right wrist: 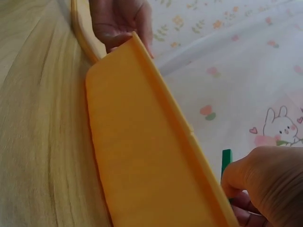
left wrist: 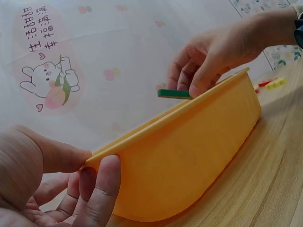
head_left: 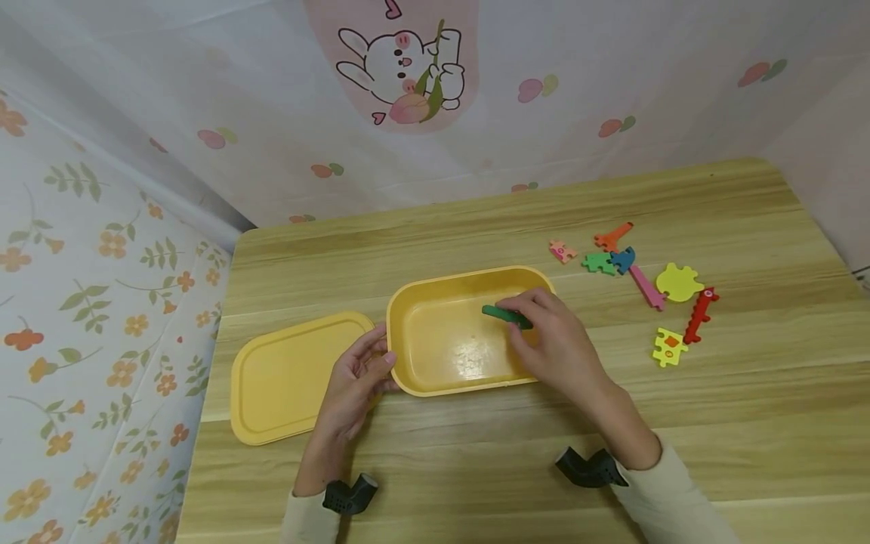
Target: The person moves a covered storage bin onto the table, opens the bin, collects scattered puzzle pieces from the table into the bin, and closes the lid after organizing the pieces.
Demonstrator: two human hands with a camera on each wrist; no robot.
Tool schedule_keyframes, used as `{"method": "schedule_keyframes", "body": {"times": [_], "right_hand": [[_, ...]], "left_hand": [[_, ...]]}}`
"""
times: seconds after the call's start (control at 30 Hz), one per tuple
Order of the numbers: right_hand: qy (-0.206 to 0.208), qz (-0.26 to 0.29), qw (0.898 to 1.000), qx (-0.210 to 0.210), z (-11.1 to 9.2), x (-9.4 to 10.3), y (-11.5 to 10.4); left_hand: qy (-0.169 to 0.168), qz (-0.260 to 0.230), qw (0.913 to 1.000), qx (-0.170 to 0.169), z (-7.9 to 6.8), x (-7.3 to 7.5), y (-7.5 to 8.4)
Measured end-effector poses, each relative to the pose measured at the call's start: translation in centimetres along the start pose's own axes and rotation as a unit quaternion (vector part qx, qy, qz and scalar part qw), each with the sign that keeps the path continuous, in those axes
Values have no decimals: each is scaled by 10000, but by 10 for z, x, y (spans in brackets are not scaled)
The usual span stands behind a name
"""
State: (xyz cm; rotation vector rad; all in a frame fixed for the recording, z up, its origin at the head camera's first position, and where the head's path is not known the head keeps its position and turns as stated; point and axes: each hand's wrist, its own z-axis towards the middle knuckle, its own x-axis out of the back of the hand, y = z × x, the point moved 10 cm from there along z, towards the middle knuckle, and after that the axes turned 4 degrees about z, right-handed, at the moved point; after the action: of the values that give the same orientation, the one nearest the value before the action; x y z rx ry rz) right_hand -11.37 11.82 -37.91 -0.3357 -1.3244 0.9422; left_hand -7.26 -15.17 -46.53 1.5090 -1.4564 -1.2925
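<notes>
A yellow plastic box [head_left: 435, 378] stands open on the wooden table. My left hand [head_left: 360, 370] grips its left rim, thumb on top and fingers against the outer wall [left wrist: 102, 189]. My right hand [head_left: 544, 332] hovers over the box's right half and pinches a flat green puzzle piece [head_left: 506, 315] between thumb and fingers. In the left wrist view the green piece [left wrist: 173, 93] is just above the box's rim [left wrist: 189, 106]. The right wrist view shows the box's side wall [right wrist: 137, 161] and one end of the green piece [right wrist: 226, 161].
The box's yellow lid [head_left: 288, 378] lies flat to the left. Several coloured puzzle pieces lie right of the box: orange [head_left: 612, 236], pink [head_left: 561, 251], green [head_left: 598, 262], blue [head_left: 623, 259], yellow [head_left: 677, 282], red [head_left: 700, 314]. Patterned cloth walls enclose the table's back and sides.
</notes>
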Motion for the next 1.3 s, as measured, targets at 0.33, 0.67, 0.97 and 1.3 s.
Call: {"method": "schedule_keyframes", "body": {"times": [0.33, 0.67, 0.97, 1.3], "right_hand": [[-126, -324, 9993, 151, -1, -8, 1], [-72, -355, 9987, 369, -4, -10, -1], [83, -249, 9992, 309, -2, -1, -2], [250, -98, 9996, 99, 0, 15, 3]], "left_hand": [[62, -4, 10000, 46, -2, 0, -1], [-13, 29, 10000, 48, -1, -1, -1], [67, 74, 9999, 56, 1, -1, -2], [135, 53, 9999, 75, 1, 1, -2]]}}
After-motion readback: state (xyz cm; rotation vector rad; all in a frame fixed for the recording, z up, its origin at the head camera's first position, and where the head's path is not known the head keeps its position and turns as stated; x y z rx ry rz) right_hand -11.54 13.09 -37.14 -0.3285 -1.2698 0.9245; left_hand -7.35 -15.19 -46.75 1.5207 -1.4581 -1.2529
